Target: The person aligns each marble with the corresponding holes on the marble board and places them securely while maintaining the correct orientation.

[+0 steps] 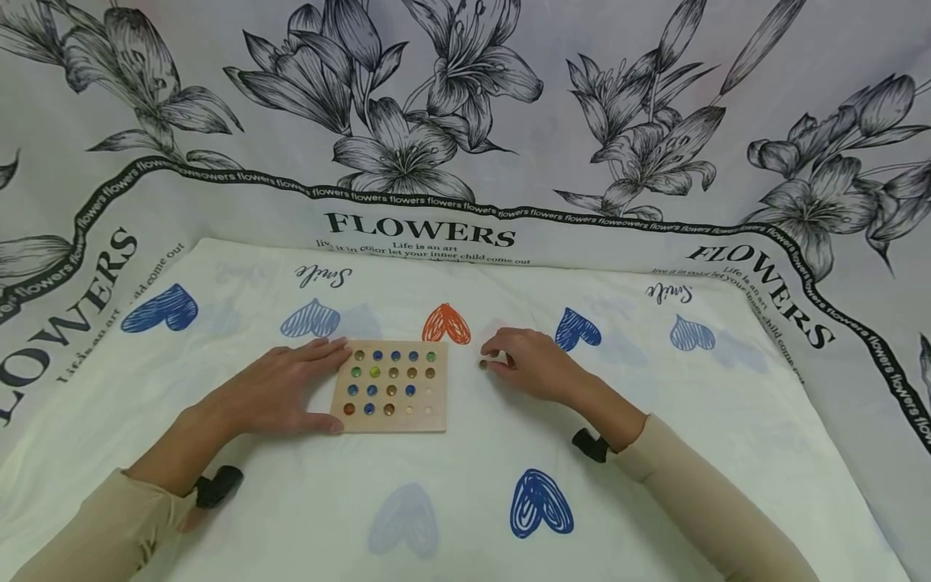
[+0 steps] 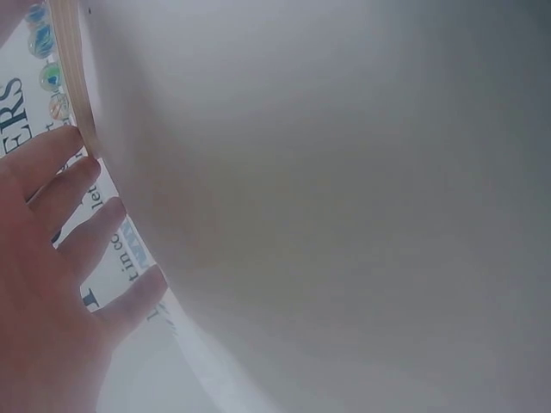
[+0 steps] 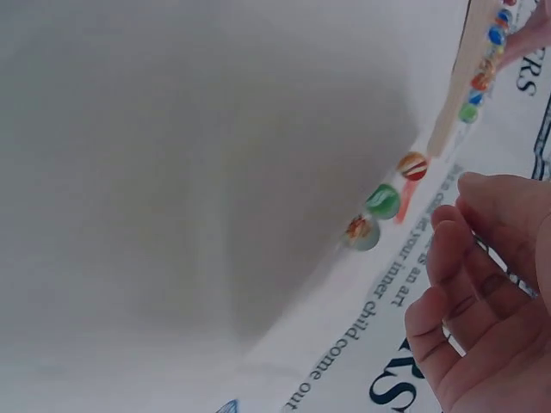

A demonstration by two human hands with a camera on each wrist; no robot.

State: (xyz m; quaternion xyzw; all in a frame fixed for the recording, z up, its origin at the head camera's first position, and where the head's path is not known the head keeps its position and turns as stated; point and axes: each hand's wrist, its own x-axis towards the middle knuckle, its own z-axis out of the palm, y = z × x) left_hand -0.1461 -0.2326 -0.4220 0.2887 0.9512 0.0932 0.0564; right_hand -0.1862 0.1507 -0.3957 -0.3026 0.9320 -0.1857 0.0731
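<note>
A wooden board (image 1: 440, 396) with rows of round hollows lies on the white cloth, and marbles (image 1: 393, 373) of blue, green, yellow and brown sit in most of them. Three hollows at its near right corner hold none. My left hand (image 1: 287, 388) touches the board's left side, fingertips at the far corner and thumb at the near one. To the right of the board, my right hand (image 1: 531, 364) hovers low with loosely bent fingers; a small dark marble (image 1: 483, 364) shows by its thumb tip. A red-striped marble (image 3: 413, 166), green marble (image 3: 384, 201) and clear-brown marble (image 3: 362, 232) lie near its fingers.
The white cloth (image 1: 473, 501) with printed hearts covers the table. A flower-printed curtain (image 1: 553, 145) rises behind and along the sides. Dark wrist cameras (image 1: 220, 487) are strapped beneath both forearms.
</note>
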